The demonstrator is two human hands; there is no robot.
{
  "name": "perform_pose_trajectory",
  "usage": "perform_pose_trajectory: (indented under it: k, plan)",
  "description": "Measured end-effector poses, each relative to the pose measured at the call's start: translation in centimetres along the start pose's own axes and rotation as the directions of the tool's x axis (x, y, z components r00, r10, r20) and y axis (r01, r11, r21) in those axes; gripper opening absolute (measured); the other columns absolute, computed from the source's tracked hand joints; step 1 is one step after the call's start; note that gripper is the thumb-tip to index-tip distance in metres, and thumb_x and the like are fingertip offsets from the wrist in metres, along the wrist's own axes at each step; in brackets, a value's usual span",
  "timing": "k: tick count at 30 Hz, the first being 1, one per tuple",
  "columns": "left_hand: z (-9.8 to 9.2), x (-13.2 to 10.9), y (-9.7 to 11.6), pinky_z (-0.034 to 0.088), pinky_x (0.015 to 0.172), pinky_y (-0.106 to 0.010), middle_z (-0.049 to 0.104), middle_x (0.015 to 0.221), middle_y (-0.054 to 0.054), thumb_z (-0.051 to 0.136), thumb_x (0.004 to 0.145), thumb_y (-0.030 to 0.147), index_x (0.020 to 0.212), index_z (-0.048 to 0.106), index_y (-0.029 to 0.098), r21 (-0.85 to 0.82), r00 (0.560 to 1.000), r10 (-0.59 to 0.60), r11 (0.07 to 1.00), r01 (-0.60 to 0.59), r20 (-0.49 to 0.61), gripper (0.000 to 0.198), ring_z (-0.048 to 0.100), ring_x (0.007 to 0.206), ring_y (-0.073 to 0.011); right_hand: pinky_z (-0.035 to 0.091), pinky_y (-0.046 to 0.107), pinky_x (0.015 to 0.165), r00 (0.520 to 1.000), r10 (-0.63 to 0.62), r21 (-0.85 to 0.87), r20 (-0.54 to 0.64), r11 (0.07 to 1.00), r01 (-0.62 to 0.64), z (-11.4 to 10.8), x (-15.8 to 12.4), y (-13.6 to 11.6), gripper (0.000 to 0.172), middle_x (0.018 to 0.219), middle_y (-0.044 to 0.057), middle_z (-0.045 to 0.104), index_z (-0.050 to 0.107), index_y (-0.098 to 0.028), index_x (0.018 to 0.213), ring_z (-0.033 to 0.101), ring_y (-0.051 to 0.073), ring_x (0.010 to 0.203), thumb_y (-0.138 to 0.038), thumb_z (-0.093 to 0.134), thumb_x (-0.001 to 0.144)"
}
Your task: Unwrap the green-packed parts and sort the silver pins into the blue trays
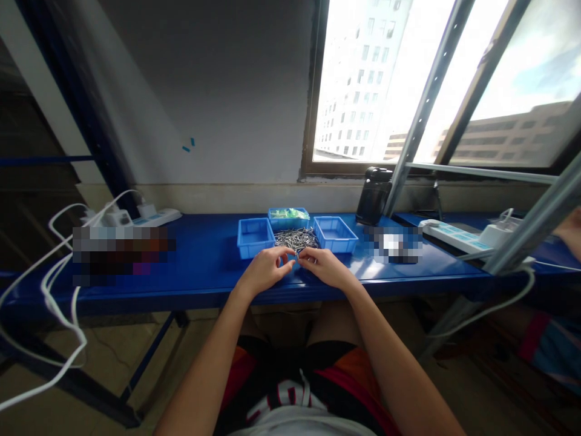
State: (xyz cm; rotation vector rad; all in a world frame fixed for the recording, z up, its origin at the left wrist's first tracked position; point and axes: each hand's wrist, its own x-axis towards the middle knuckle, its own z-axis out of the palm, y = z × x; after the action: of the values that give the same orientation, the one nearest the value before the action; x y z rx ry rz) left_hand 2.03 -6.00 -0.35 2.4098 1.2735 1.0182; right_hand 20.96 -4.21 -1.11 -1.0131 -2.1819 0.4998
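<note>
A heap of small, shiny metal fasteners [297,238], likely screws, lies on the blue table between blue plastic bins. My left hand [269,268] is at the heap's near edge, its thumb and forefinger curved with a gap between the tips. Opposite it, my right hand [325,266] pinches a small metal piece [297,257], too small to make out fully. The fingertips of both hands almost meet there. On either side stand a left bin [245,249] and a right bin [344,244]. Behind the heap, a third bin [290,224] holds green and clear plastic packets.
White power strips sit at the left [157,218] and right [456,237], with white cables [75,330] looping down at left. A black container [373,197] stands below the window. A metal post [535,212] rises at right, with another person's hand [571,233] beyond it.
</note>
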Motion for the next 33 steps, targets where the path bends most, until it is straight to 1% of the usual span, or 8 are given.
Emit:
perform_pose_trajectory:
  k: [4, 10, 14, 17, 20, 25, 29, 33]
  plan:
    - [-0.12, -0.05, 0.15, 0.041, 0.060, -0.024, 0.061, 0.074, 0.000, 0.049, 0.079, 0.035, 0.099, 0.062, 0.020, 0.009, 1.000, -0.008, 1.000, 0.007, 0.012, 0.029, 0.051, 0.061, -0.0118, 0.039, 0.021, 0.060, 1.000, -0.003, -0.007, 0.002, 1.000, 0.003, 0.06, 0.00, 0.02, 0.016, 0.072, 0.000, 0.062, 0.062, -0.017, 0.084, 0.053, 0.011, 0.064, -0.029, 0.051, 0.082]
    - [-0.11, 0.04, 0.01, 0.041, 0.061, -0.023, 0.062, 0.075, -0.001, 0.048, 0.080, 0.036, 0.087, 0.063, 0.019, 0.040, 1.000, -0.011, 0.999, 0.010, 0.024, 0.024, 0.053, 0.064, -0.0129, 0.038, 0.020, 0.058, 1.000, 0.003, -0.035, 0.012, 0.999, -0.002, 0.14, 0.08, 0.09, 0.017, 0.068, 0.000, 0.062, 0.063, -0.017, 0.083, 0.052, 0.011, 0.061, -0.030, 0.053, 0.082]
    - [0.03, 0.14, -0.17, 0.041, 0.063, -0.024, 0.065, 0.078, -0.002, 0.046, 0.081, 0.034, 0.085, 0.063, 0.019, 0.114, 0.998, -0.070, 0.991, 0.068, 0.011, 0.023, 0.056, 0.069, -0.0147, 0.039, 0.020, 0.058, 0.998, -0.018, 0.014, -0.062, 1.000, 0.019, 0.05, 0.07, 0.13, 0.016, 0.070, -0.001, 0.062, 0.062, -0.017, 0.080, 0.051, 0.010, 0.061, -0.030, 0.054, 0.081]
    - [0.17, 0.20, -0.29, 0.041, 0.063, -0.023, 0.065, 0.079, -0.002, 0.047, 0.080, 0.033, 0.080, 0.064, 0.020, 0.175, 0.996, -0.064, 0.983, 0.052, 0.064, 0.021, 0.058, 0.072, -0.0158, 0.039, 0.020, 0.059, 0.992, -0.021, 0.059, -0.127, 0.998, 0.029, 0.06, 0.05, 0.20, 0.017, 0.071, 0.000, 0.062, 0.061, -0.016, 0.080, 0.051, 0.010, 0.062, -0.031, 0.053, 0.081]
    - [0.25, 0.21, -0.32, 0.041, 0.063, -0.024, 0.065, 0.079, -0.001, 0.047, 0.079, 0.033, 0.081, 0.065, 0.020, 0.189, 0.994, -0.062, 0.981, 0.045, 0.087, 0.022, 0.058, 0.073, -0.0159, 0.039, 0.021, 0.059, 0.992, -0.031, 0.075, -0.121, 0.996, 0.041, 0.13, 0.02, 0.24, 0.018, 0.070, 0.000, 0.061, 0.061, -0.016, 0.081, 0.051, 0.010, 0.061, -0.031, 0.053, 0.081]
    - [0.14, 0.08, -0.12, 0.041, 0.060, -0.023, 0.064, 0.075, -0.001, 0.050, 0.078, 0.037, 0.093, 0.064, 0.022, 0.161, 0.994, -0.083, 0.984, 0.071, 0.069, 0.026, 0.059, 0.069, -0.0158, 0.039, 0.021, 0.058, 0.994, -0.031, 0.073, -0.109, 0.997, 0.039, 0.17, 0.04, 0.28, 0.019, 0.070, 0.000, 0.061, 0.061, -0.016, 0.082, 0.050, 0.010, 0.061, -0.032, 0.052, 0.081]
    - [0.00, 0.07, 0.09, 0.041, 0.059, -0.022, 0.064, 0.073, -0.001, 0.047, 0.080, 0.036, 0.086, 0.064, 0.021, 0.152, 0.997, -0.050, 0.988, 0.040, 0.063, 0.023, 0.059, 0.068, -0.0151, 0.039, 0.020, 0.058, 0.995, -0.035, 0.047, -0.092, 0.998, 0.039, 0.13, 0.09, 0.34, 0.018, 0.071, 0.000, 0.062, 0.062, -0.016, 0.082, 0.050, 0.010, 0.061, -0.031, 0.053, 0.081]
    - [0.00, 0.02, 0.42, 0.041, 0.061, -0.022, 0.066, 0.079, -0.001, 0.046, 0.083, 0.034, 0.086, 0.063, 0.021, 0.212, 0.998, -0.054, 0.975, 0.060, -0.037, 0.021, 0.060, 0.071, -0.0151, 0.041, 0.022, 0.062, 0.995, -0.029, -0.027, -0.096, 0.999, 0.026, 0.15, 0.26, 0.50, 0.015, 0.076, 0.000, 0.064, 0.063, -0.017, 0.083, 0.052, 0.011, 0.063, -0.029, 0.053, 0.081]
